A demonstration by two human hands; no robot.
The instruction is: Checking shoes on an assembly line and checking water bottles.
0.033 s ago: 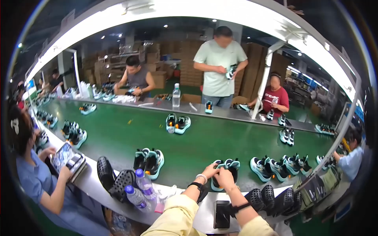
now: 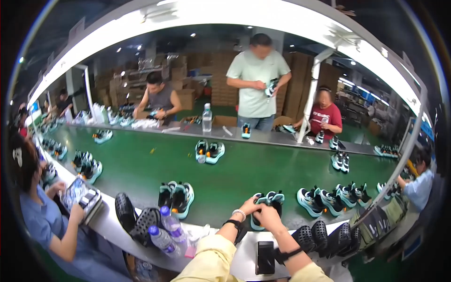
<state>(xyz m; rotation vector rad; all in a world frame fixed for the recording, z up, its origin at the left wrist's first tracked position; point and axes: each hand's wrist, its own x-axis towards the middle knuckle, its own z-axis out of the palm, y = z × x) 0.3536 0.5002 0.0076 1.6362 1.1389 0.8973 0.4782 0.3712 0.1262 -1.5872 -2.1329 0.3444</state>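
A pair of black-and-teal sneakers [image 2: 271, 201] stands at the near edge of the green conveyor belt [image 2: 235, 171]. Both my hands are on this pair. My left hand [image 2: 250, 207] grips the left shoe's heel side; a bead bracelet and a black watch sit on that wrist. My right hand [image 2: 268, 219] closes over the front of the pair from the near side, with a black strap on its forearm. The shoes' near side is hidden behind my fingers.
A dark phone [image 2: 265, 257] lies on the white ledge [image 2: 108, 225] below my hands. Black perforated shoe parts [image 2: 324, 237] lie right, two plastic bottles [image 2: 165, 237] left. More sneaker pairs [image 2: 176, 197] [image 2: 329, 199] stand on the belt. A person [image 2: 47, 221] sits left; others work across.
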